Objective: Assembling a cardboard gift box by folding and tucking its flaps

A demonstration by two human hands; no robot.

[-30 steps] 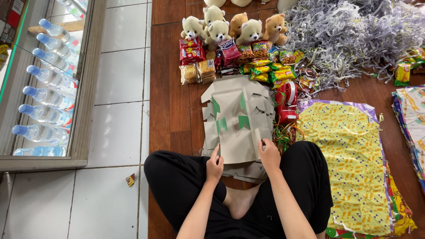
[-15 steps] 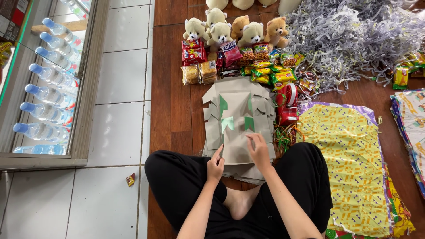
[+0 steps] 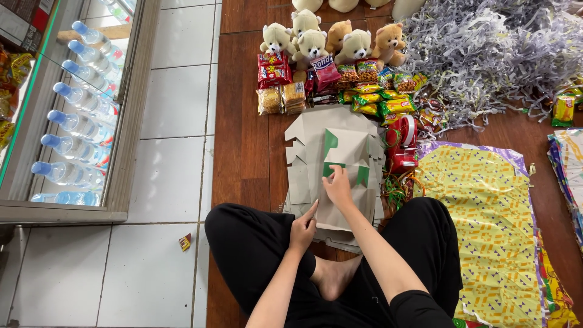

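A person sits cross-legged on the wooden floor (image 3: 243, 152), and a stack of flat grey cardboard box blanks (image 3: 331, 158) lies just in front of the knees. That stack serves as the landmark here. The top blank shows green patches near its middle.

The right hand (image 3: 337, 187) rests flat on the top blank, fingers stretched toward the green patches, pressing on the cardboard rather than gripping it. The left hand (image 3: 302, 227) sits at the near left edge of the stack, loosely curled with the index finger pointing out and touching the cardboard edge; it grasps nothing that can be seen.

Beyond the stack, at its far side, lie snack packets (image 3: 340, 91) in red, yellow and green, and behind those sit several small teddy bears (image 3: 331, 39). To the right of the stack, just beside it, stands a red roll of tape (image 3: 403, 143) with tangled ribbon (image 3: 398, 188) near it. Further right lies a sheet of yellow patterned wrapping paper (image 3: 486, 225), and beyond that, at the far right, a heap of shredded silvery paper (image 3: 498, 54). Well to the left of the stack, across white floor tiles (image 3: 176, 109), a glass cabinet holds water bottles (image 3: 76, 121) with blue caps.
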